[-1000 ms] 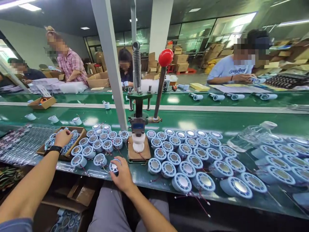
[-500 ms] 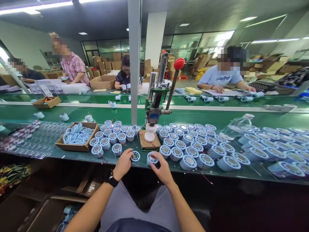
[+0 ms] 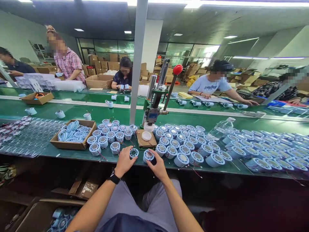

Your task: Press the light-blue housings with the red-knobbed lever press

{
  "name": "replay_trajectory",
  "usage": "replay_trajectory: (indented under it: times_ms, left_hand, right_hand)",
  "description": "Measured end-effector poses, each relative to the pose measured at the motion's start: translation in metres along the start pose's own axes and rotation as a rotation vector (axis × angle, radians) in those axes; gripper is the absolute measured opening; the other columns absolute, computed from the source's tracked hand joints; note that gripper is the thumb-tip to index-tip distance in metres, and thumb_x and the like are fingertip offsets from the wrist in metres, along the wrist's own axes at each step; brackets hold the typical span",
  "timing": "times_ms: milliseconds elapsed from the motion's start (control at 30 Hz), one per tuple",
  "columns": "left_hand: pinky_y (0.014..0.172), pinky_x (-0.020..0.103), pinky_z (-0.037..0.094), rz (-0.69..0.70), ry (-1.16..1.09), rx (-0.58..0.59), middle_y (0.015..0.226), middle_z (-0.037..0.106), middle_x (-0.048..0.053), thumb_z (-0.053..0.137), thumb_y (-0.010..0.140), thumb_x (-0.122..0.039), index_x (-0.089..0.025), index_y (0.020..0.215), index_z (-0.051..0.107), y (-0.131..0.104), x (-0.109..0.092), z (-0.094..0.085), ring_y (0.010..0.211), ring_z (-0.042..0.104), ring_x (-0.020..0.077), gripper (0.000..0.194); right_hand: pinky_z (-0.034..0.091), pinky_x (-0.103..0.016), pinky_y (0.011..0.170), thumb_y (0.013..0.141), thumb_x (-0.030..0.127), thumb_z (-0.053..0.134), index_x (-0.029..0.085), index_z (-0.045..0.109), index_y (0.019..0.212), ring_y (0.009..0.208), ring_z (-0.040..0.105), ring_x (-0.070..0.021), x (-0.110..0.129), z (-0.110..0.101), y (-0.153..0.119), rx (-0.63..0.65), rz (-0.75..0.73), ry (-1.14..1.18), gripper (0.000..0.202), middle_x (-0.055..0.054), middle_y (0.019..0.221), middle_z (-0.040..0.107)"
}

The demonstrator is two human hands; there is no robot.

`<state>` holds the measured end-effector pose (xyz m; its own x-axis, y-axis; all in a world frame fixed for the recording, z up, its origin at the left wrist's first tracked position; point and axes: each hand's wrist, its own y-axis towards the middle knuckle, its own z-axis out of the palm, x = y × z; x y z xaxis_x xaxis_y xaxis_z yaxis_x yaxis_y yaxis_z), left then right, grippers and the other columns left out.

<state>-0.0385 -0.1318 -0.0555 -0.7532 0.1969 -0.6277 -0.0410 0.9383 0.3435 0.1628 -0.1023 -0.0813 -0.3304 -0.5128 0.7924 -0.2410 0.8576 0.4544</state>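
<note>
My left hand point(image 3: 125, 160) grips a light-blue slotted ring point(image 3: 134, 149) between thumb and fingers, at the bench's front edge. Just right of it, my right hand point(image 3: 158, 163) is closed round a light-blue cylindrical housing point(image 3: 148, 153) with a grey disc in its top. A small gap separates ring and housing. Behind them stands a hand press point(image 3: 152, 112) with a red-knobbed lever; its white upper pad sits above a round white holder point(image 3: 146, 135) on a brown base. Many similar housings point(image 3: 181, 159) stand to the right, others point(image 3: 115, 148) to the left.
A cardboard box of blue rings point(image 3: 69, 145) sits at left, beside clear plastic trays point(image 3: 41, 137). A clear bottle point(image 3: 220, 128) lies among the housings. A grey post point(image 3: 138, 64) rises behind the press. Beyond the green belt point(image 3: 116, 112), several people work at the opposite bench.
The view has swung slightly right and up. My left hand's thumb now shows against the ring's near side. The right hand stays on the housing, with its top turned slightly toward me.
</note>
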Motion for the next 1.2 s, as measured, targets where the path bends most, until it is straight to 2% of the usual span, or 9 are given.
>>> replay_trajectory:
  times_ms: [100,200,367,600,767,900,1000,1100,1200]
  left_hand:
    - [0.103,0.042,0.047,0.079,-0.137,0.081,0.124,0.063,0.011,0.065,0.081,-0.019,-0.018,0.139,0.043,0.005,-0.013,-0.006,0.114,0.06,0.0241,0.062]
    - [0.11,0.048,0.041,0.153,-0.15,0.162,0.134,0.059,0.011,0.063,0.077,-0.014,-0.02,0.141,0.043,0.013,-0.028,-0.007,0.124,0.053,0.0269,0.067]
    - [0.112,0.052,0.038,0.06,-0.171,0.193,0.136,0.056,0.012,0.06,0.075,-0.01,-0.02,0.14,0.045,0.022,-0.037,-0.002,0.128,0.05,0.0285,0.067]
    - [0.113,0.049,0.037,-0.076,-0.293,0.152,0.131,0.059,0.009,0.061,0.074,-0.009,-0.024,0.14,0.043,0.016,-0.034,0.005,0.127,0.052,0.026,0.07]
    - [0.112,0.05,0.037,-0.166,-0.365,0.088,0.131,0.059,0.011,0.062,0.074,-0.012,-0.022,0.139,0.043,0.009,-0.032,0.015,0.125,0.053,0.0272,0.068]
    - [0.113,0.051,0.036,-0.154,-0.378,0.033,0.138,0.054,0.013,0.056,0.081,-0.017,-0.02,0.137,0.045,0.001,-0.028,0.03,0.132,0.048,0.0278,0.057]
    - [0.113,0.051,0.036,-0.121,-0.382,0.046,0.14,0.053,0.014,0.052,0.084,-0.021,-0.018,0.136,0.046,-0.001,-0.024,0.038,0.133,0.047,0.0282,0.052]
    - [0.108,0.049,0.044,-0.117,-0.365,0.088,0.132,0.061,0.014,0.057,0.078,-0.022,-0.017,0.13,0.052,0.007,-0.021,0.034,0.124,0.057,0.0286,0.052]
    - [0.1,0.046,0.05,-0.098,-0.326,0.095,0.117,0.07,0.009,0.065,0.072,-0.023,-0.019,0.121,0.06,0.034,-0.025,0.013,0.108,0.065,0.0276,0.049]
  right_hand:
    - [0.05,-0.038,0.104,0.076,0.019,0.061,0.016,0.041,0.144,0.115,0.064,-0.0198,0.002,0.013,0.004,0.036,0.02,0.02,0.071,-0.011,0.126,0.063]
    - [0.051,-0.035,0.104,0.073,0.014,0.059,0.018,0.034,0.148,0.118,0.062,-0.0188,0.0,0.026,0.009,0.059,0.035,0.052,0.079,-0.01,0.13,0.061]
    - [0.052,-0.034,0.103,0.075,0.013,0.055,0.018,0.027,0.152,0.121,0.061,-0.0188,-0.004,0.032,0.009,0.054,0.058,0.079,0.082,-0.01,0.132,0.06]
    - [0.052,-0.034,0.103,0.074,0.01,0.054,0.019,0.015,0.157,0.122,0.06,-0.0193,-0.002,0.028,0.009,0.085,0.08,0.101,0.092,-0.01,0.133,0.059]
    - [0.045,-0.041,0.113,0.077,0.008,0.052,0.019,0.03,0.154,0.134,0.05,-0.0216,-0.006,0.027,0.006,0.166,0.041,-0.016,0.08,-0.012,0.144,0.049]
    - [0.04,-0.044,0.117,0.08,0.006,0.046,0.021,0.026,0.156,0.14,0.041,-0.0215,-0.005,0.026,0.002,0.238,0.065,-0.115,0.08,-0.012,0.151,0.04]
    - [0.041,-0.044,0.116,0.081,0.007,0.048,0.021,0.024,0.157,0.14,0.042,-0.0232,0.004,0.01,0.008,0.343,0.032,-0.167,0.08,-0.012,0.15,0.04]
    - [0.044,-0.044,0.114,0.081,0.009,0.055,0.021,0.028,0.155,0.137,0.045,-0.0261,0.032,-0.034,0.037,0.406,-0.125,-0.252,0.08,-0.013,0.149,0.042]
    - [0.04,-0.049,0.117,0.087,0.013,0.053,0.021,0.035,0.152,0.139,0.042,-0.0268,0.081,-0.099,0.108,0.163,-0.329,-0.37,0.068,-0.012,0.147,0.043]
